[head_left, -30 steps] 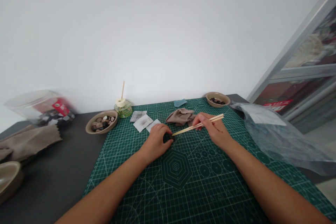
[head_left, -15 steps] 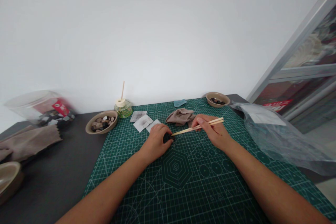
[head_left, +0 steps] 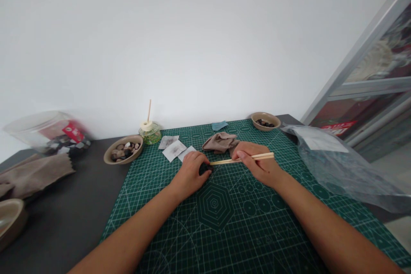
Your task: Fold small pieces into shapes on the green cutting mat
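Near the middle of the green cutting mat (head_left: 144,214), my left hand (head_left: 191,172) curls its fingers and thumb round a small dark object (head_left: 204,168). A pair of pale wooden sticks (head_left: 260,156) is pinched in my right hand (head_left: 255,163). Their tips meet the dark object at its right side; the exact contact is too small to tell. Just behind my right hand lies a crumpled brown cloth (head_left: 219,141). Behind my left hand are some grey-smudged white paper squares (head_left: 174,150).
Bowls of stones stand at the left (head_left: 123,150) and back right (head_left: 265,121). A glass jar (head_left: 150,133) with a stick, a teal scrap (head_left: 219,126), a clear tub (head_left: 41,126), a brown cloth (head_left: 38,174), another bowl (head_left: 11,218) and a plastic bag (head_left: 337,158) lie around.
The rear ends of the sticks have dipped lower as my right hand tilted down slightly. My left hand stays round the dark object.
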A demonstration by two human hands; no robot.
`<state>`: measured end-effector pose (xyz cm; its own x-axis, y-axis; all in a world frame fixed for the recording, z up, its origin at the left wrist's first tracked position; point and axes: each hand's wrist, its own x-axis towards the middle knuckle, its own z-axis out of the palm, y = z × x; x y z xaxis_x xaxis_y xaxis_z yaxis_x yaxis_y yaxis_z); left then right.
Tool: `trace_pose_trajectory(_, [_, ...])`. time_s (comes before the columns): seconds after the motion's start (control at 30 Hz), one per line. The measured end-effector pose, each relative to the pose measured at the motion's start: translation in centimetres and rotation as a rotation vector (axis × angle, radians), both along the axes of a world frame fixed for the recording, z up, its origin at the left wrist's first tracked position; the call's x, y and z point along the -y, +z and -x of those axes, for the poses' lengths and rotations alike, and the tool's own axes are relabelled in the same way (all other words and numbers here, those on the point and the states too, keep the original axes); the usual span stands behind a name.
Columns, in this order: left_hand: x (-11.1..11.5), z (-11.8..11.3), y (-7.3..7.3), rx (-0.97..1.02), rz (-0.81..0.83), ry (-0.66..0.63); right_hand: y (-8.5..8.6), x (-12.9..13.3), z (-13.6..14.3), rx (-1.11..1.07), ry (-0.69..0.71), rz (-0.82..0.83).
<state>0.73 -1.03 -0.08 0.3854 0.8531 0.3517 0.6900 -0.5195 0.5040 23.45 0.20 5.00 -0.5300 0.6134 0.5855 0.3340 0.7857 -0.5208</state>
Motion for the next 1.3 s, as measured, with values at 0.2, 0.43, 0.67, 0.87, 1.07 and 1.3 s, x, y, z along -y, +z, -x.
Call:
trace_pose_trajectory(0.2, [0.0,-0.1,0.1,0.005,0.004,0.006,-0.2,-0.4,0.3,-0.011,-0.028,0.155])
trace_pose_trajectory(0.43, [-0.2,0.1,0.0,0.032,0.022,0.01,-0.9,-1.8,0.2,-0.212,-0.01,0.584])
trace_pose_trajectory(0.67, [-0.3,0.1,0.0,0.046,0.032,0.012,-1.3,-3.0,-0.4,-0.382,-0.033,0.916])
trace_pose_trajectory(0.87, [-0.3,0.1,-0.1,0.056,0.024,0.006,-1.7,-3.5,-0.9,-0.464,-0.052,1.045])
trace_pose_trajectory(1.07, [-0.4,0.2,-0.2,0.064,0.021,0.002,-2.0,-3.6,-0.6,-0.479,-0.027,1.081])
trace_pose_trajectory(1.3, [-0.4,0.2,-0.1,0.051,0.032,0.005,-2.2,-3.7,-0.7,-0.508,-0.008,1.103])
